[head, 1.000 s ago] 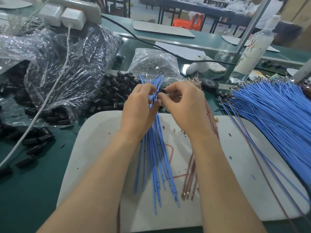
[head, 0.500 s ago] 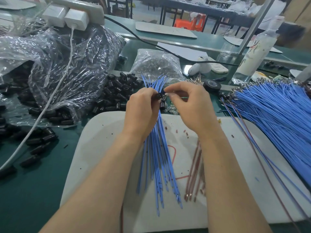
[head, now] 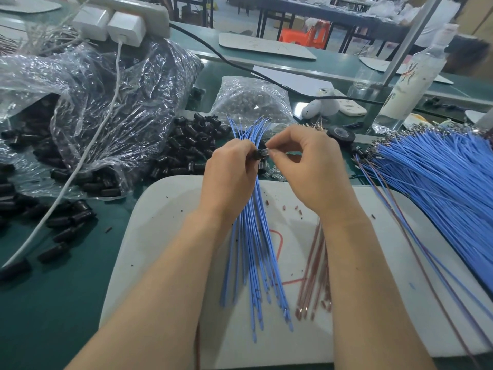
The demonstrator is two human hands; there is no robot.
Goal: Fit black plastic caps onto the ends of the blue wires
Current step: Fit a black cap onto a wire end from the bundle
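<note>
My left hand [head: 229, 172] grips a bundle of blue wires [head: 256, 257] that fans out above my fingers and hangs down over the white board [head: 165, 236]. Its fingertips also hold a small black cap [head: 259, 154] upright at the top of the bundle. My right hand [head: 309, 166] pinches something small at the cap's mouth with thumb and forefinger; what is pinched is too small to make out. A heap of loose black caps [head: 192, 148] lies just left of my hands.
A large fan of blue wires [head: 437, 182] covers the right side. Brown wires [head: 314, 273] lie on the board under my right forearm. Clear plastic bags [head: 112, 102] of caps sit left, a smaller bag [head: 250, 100] behind. A bottle [head: 410, 84], tape roll [head: 341, 135] and power strip [head: 125, 12] stand further back.
A black cap has come up between my fingertips at the top of the bundle, and my right hand has lifted a little and now pinches at its mouth.
</note>
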